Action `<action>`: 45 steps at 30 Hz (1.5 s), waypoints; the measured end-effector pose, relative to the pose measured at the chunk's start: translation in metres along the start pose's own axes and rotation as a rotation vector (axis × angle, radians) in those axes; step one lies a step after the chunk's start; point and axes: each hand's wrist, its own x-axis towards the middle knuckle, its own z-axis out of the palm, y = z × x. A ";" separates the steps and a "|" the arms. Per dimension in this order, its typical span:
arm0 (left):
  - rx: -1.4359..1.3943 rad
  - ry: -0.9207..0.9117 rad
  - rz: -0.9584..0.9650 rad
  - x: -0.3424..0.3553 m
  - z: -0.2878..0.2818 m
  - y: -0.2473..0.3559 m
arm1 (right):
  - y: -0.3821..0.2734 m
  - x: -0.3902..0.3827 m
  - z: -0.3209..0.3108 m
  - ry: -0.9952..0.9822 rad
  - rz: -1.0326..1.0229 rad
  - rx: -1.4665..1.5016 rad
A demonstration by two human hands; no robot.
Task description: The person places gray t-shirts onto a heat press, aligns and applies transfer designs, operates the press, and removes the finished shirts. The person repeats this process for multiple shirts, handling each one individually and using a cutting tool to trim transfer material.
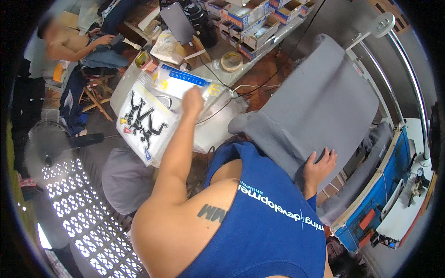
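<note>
My left hand (pixel 193 99), fingers curled in, is at the right end of a clear printed sheet (pixel 178 84) with a blue band and yellow designs. What the fingers hold, if anything, is hidden. Beside it on the table lies a clear film sheet (pixel 144 123) printed with black figures and small coloured triangles. My right hand (pixel 320 167) rests with fingers spread on a large grey cloth (pixel 315 102), which is draped over a flat surface to the right.
A tape roll (pixel 232 61), a phone (pixel 178 23) and a black flask (pixel 200 28) stand at the table's far side, near stacked boxes (pixel 248 23). Cables cross the table. A fan (pixel 51 143) and a seated person (pixel 79 48) are at left, metal rails (pixel 408 74) at right.
</note>
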 end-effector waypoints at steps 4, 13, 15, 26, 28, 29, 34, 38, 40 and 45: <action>0.051 0.361 0.081 0.001 -0.098 0.007 | 0.000 0.013 -0.017 -0.021 0.004 0.216; -0.356 -0.122 1.346 -0.118 -0.144 0.273 | -0.041 0.057 -0.047 -0.612 0.337 1.494; -0.576 -0.311 1.427 -0.141 -0.150 0.290 | -0.019 0.057 -0.058 -0.421 0.362 1.371; -1.176 -0.841 0.428 -0.033 -0.031 0.291 | 0.137 0.042 -0.276 0.623 0.644 0.494; -1.027 -0.836 0.259 -0.014 -0.011 0.279 | 0.167 0.060 -0.338 0.769 0.346 0.187; -0.979 -0.824 0.199 -0.009 -0.004 0.274 | 0.189 0.079 -0.363 0.800 0.268 0.066; -0.655 -0.467 0.532 -0.016 0.008 0.254 | 0.280 0.178 -0.407 0.345 0.348 -0.495; -0.318 0.096 0.929 -0.051 -0.003 0.248 | 0.336 0.193 -0.395 0.024 0.483 -0.646; -0.341 0.120 0.979 -0.073 -0.005 0.247 | 0.359 0.204 -0.389 -0.026 0.493 -0.664; -0.382 -0.007 1.101 -0.145 0.008 0.251 | 0.395 0.239 -0.379 -0.097 0.476 -0.699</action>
